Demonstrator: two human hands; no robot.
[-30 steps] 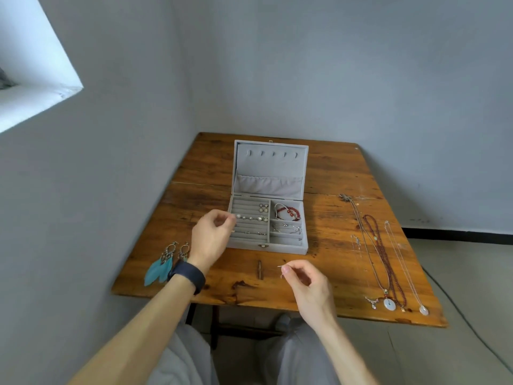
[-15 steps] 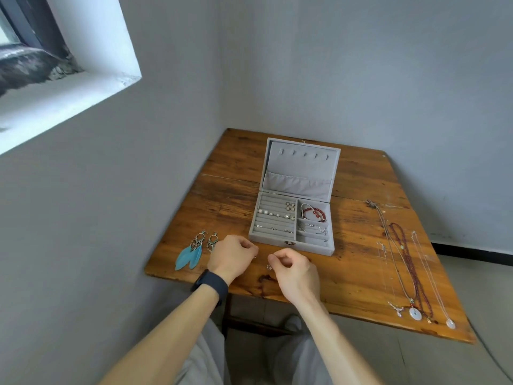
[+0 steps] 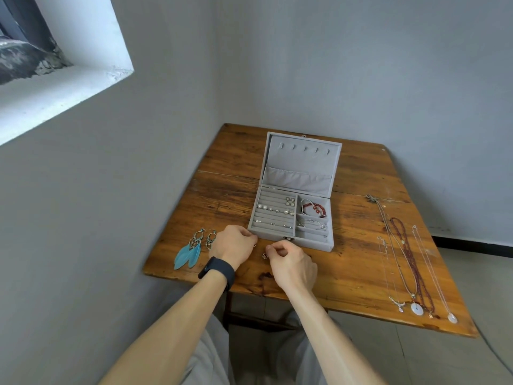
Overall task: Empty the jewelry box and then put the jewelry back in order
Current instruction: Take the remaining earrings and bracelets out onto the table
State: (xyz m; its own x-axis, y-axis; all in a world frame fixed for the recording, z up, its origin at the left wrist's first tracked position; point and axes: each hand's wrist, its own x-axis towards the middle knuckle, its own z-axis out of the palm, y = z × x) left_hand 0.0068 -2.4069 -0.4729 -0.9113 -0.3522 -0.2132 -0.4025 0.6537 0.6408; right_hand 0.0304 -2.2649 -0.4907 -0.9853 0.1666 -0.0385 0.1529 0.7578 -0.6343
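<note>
A grey jewelry box (image 3: 315,242) stands open on the wooden table (image 3: 352,262). Its left part holds rows of small earrings (image 3: 274,209); its right compartments hold a red bead bracelet (image 3: 315,208) and a silver bangle (image 3: 312,223). My left hand (image 3: 236,245) lies curled just in front of the box's left corner; whether it pinches something is unclear. My right hand (image 3: 291,263) pinches a small earring (image 3: 264,256) just above the table, beside the left hand.
Two blue feather earrings (image 3: 191,250) lie at the table's left front. Several necklaces (image 3: 408,259) are laid out in lines on the right side. A grey wall and a window ledge stand close on the left.
My left hand came back from the box's earring rows to the table front. My right hand moved left to meet it. The camera turned left.
</note>
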